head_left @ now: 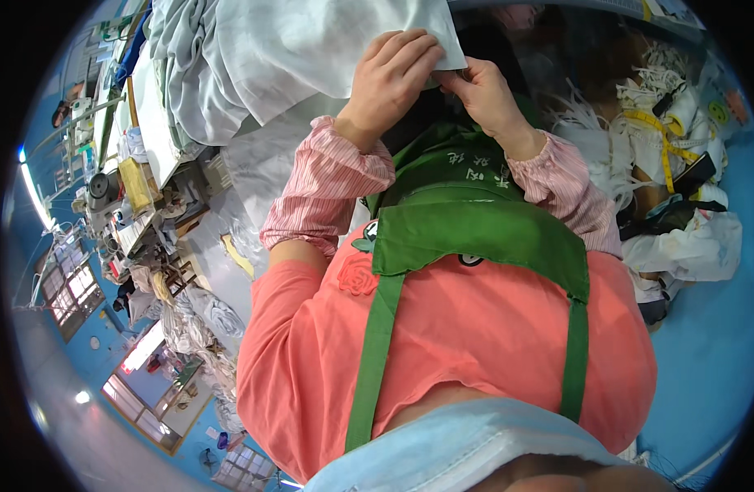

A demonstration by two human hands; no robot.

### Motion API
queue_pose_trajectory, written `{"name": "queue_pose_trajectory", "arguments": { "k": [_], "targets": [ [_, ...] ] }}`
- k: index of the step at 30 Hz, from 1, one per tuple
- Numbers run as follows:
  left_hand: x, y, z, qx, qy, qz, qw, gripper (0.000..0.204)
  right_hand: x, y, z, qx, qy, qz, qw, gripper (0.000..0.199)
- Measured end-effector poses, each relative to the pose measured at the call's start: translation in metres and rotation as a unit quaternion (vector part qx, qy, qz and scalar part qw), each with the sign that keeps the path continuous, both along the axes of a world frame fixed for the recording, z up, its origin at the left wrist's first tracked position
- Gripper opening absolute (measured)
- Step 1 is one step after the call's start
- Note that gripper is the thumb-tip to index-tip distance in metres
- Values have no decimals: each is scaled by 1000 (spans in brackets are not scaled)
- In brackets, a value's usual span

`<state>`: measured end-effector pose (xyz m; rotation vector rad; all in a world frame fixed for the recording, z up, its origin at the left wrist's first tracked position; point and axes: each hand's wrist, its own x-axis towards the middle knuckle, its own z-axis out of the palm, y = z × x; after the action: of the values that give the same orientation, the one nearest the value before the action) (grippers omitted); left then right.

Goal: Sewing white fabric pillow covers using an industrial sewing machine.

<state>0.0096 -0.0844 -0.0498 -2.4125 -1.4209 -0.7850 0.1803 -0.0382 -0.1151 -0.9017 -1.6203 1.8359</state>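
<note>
A large sheet of pale grey-white fabric [287, 53] spreads over the work surface at the top and hangs in folds on its left. My left hand [396, 78] lies over the fabric near its right edge, fingers bent and pressed together on the cloth. Close beside it, my right hand [489, 97] pinches the fabric's lower right corner between thumb and fingers. The fingertips of both hands are partly hidden by the cloth and by each other. Below them, a green apron [483, 242] covers my front, and pink striped sleeve covers [323, 184] are on my forearms.
To the right is a heap of white cloth scraps [610, 148] with a yellow tape measure [665, 156], a dark phone-like object [694, 174] and a white plastic bag [697, 246]. Worktables with machines [106, 193] and cloth piles [196, 324] line the left.
</note>
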Motion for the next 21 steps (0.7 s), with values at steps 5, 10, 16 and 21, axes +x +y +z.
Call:
{"name": "queue_pose_trajectory", "arguments": {
  "k": [5,10,16,21],
  "targets": [
    [-3,-6,12,75,-83,-1,994,37,1,-3,22,-44,104,-13,994,17],
    [1,-4,9,53,-81,-9,995,35,2,0,25,-27,81,6,996,17],
    [4,-3,4,47,-82,-28,995,27,3,1,27,-3,83,8,997,16],
    [16,-6,8,39,-99,-20,994,27,16,8,26,-27,74,70,994,19]
  ]
}}
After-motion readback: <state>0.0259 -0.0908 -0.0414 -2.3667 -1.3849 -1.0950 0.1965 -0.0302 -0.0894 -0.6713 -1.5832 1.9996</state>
